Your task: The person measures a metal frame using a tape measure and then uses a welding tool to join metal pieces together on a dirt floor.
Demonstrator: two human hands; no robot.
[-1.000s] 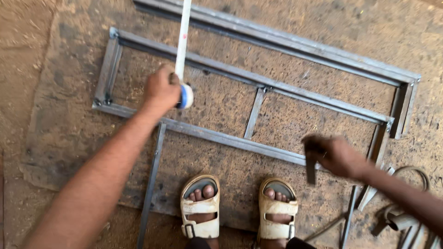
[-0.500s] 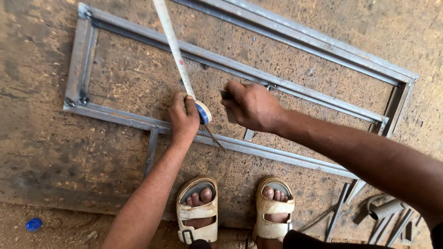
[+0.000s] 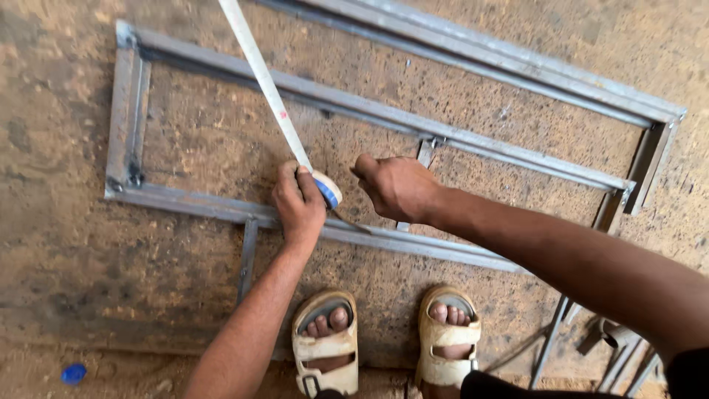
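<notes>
Tape measure case point(image 3: 326, 189), white with a blue face, pressed against the near bar of a grey steel frame point(image 3: 185, 203) lying flat on the dirt floor point(image 3: 66, 281). Left hand point(image 3: 298, 201): fingers curled closed over the case, thumb on top. The white tape blade point(image 3: 260, 77) runs from these fingers up and away across the frame's middle bar and out of view at the top. Right hand point(image 3: 399, 188): fingers drawn into a closed fist just right of the case, close to it but apart; a thin dark pointed item, possibly a marking tool, shows below the left fingers, though which hand holds it cannot be told. A short cross-piece point(image 3: 425, 151) lies just beyond the right knuckles. Below both wrists, two feet in pale sandals point(image 3: 329, 343). Far left of them, a small blue cap point(image 3: 74, 373) on the ground.
</notes>
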